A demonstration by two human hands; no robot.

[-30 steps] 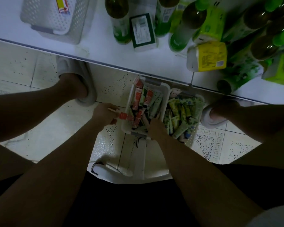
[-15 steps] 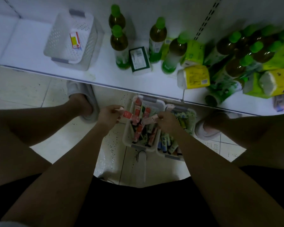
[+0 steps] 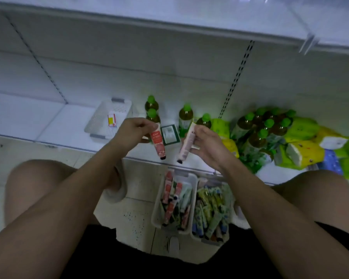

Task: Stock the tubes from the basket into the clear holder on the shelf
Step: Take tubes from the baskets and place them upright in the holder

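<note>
arms: bare, no sleeves | shorts [image 3: 169, 264]: black | knees: bare | slipper [image 3: 117, 190]: pale

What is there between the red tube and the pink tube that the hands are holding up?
In the head view, a small green box on the shelf shows in the gap between the red tube and the pink tube.
</note>
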